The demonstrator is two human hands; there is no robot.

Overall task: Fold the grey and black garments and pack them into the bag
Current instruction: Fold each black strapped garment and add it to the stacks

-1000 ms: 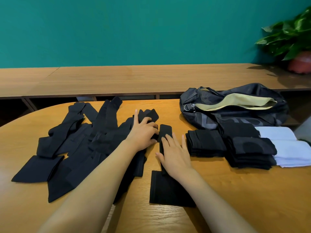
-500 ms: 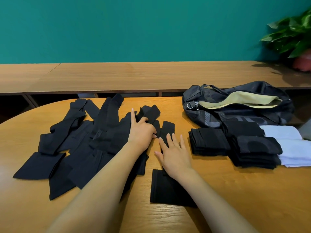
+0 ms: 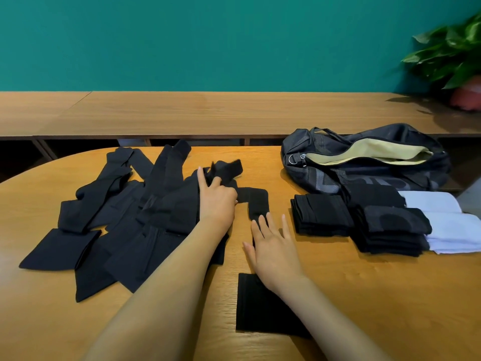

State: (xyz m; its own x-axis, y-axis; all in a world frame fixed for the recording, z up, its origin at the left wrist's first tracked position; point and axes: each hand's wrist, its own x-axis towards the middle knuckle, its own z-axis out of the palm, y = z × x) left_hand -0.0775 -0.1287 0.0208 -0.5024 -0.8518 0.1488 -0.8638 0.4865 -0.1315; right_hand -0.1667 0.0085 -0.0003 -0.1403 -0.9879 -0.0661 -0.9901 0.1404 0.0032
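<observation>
Head view showed the right hand (image 3: 273,251) flat, fingers straight, on a black sock (image 3: 260,306) lying lengthwise away from the person — the left hand (image 3: 217,201), beside its far end, pinched a second sock (image 3: 227,168) from the pile (image 3: 117,222).

socks (image 3: 135,225): black
bag (image 3: 364,162): black, tan lining
cloth (image 3: 453,225): white
table (image 3: 390,295): orange-brown wood grain
wall (image 3: 208,40): teal
</observation>
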